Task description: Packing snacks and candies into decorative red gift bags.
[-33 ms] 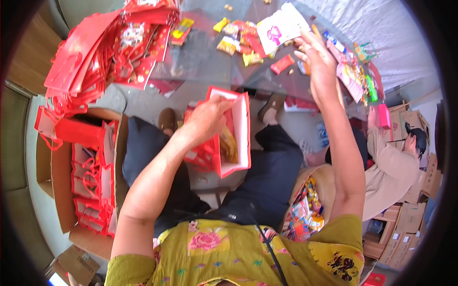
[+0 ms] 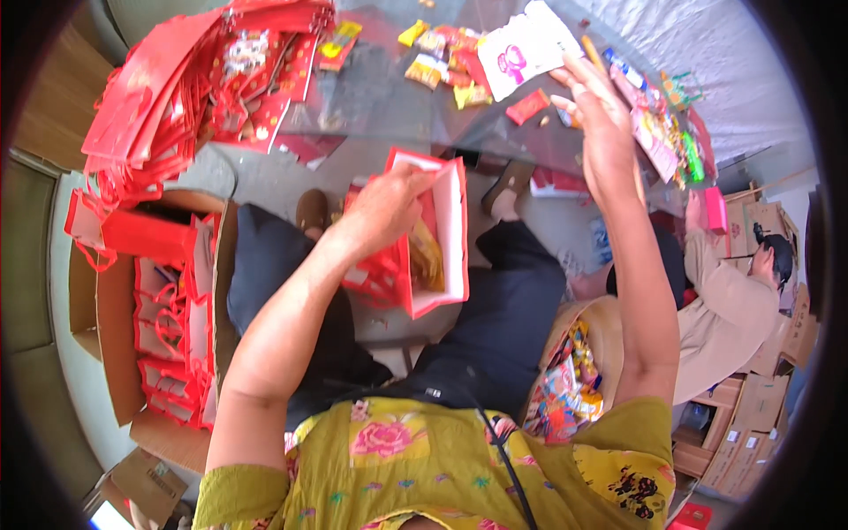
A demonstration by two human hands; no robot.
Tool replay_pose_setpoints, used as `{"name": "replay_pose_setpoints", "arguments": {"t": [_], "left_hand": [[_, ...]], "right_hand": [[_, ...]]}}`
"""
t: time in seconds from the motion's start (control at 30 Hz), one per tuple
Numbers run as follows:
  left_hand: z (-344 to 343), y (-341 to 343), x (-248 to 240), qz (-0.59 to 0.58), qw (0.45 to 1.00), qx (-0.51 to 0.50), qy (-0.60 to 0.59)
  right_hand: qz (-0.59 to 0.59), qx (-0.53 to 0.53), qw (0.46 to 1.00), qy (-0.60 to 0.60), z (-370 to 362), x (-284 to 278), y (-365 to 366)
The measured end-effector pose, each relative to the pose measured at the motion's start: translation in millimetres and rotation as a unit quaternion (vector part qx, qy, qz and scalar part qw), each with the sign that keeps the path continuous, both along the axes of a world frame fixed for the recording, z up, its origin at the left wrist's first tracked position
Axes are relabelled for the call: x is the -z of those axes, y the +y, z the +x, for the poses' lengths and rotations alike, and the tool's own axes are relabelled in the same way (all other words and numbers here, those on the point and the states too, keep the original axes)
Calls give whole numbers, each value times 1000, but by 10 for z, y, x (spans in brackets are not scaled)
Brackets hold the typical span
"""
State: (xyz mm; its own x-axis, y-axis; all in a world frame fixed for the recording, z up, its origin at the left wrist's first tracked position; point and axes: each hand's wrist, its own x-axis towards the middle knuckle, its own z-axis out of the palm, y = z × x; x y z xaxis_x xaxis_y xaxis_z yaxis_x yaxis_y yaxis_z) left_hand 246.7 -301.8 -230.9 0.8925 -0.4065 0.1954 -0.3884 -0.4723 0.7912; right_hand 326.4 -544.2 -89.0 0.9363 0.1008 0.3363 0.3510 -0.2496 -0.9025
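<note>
My left hand (image 2: 387, 210) is closed on the upper rim of a red paper gift bag (image 2: 456, 238), which stands tilted between my knees. Its white inside faces up, and a yellowish packet (image 2: 427, 256) lies within. Over the table's right part, my right hand (image 2: 602, 124) has the corner of a white packet (image 2: 521, 55) with a pink print at its fingertips. The fingers are fairly straight, and the grip is partly hidden. Below that packet lie a small red packet (image 2: 527, 107) and several yellow and red snack packets (image 2: 442, 66).
Flat red bags (image 2: 155, 102) are piled on the table's left. A cardboard box (image 2: 113, 327) holds upright red bags at my left. By my right thigh is a container (image 2: 605, 336) of colourful snacks. Further right a person in beige (image 2: 729, 309) sits near stacked cartons (image 2: 751, 437).
My right hand and the white packet have come slightly nearer over the table. The whole view has shifted a little; my left hand keeps its grip on the bag.
</note>
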Motion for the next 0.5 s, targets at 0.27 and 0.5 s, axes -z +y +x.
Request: {"name": "replay_pose_setpoints", "arguments": {"t": [0.27, 0.5], "left_hand": [[-21, 92, -52, 14, 1000, -18, 6], [-13, 64, -37, 28, 999, -26, 6]], "right_hand": [[-27, -93, 993, 71, -1366, 271, 31], [-144, -113, 975, 130, -1758, 686, 138]]}}
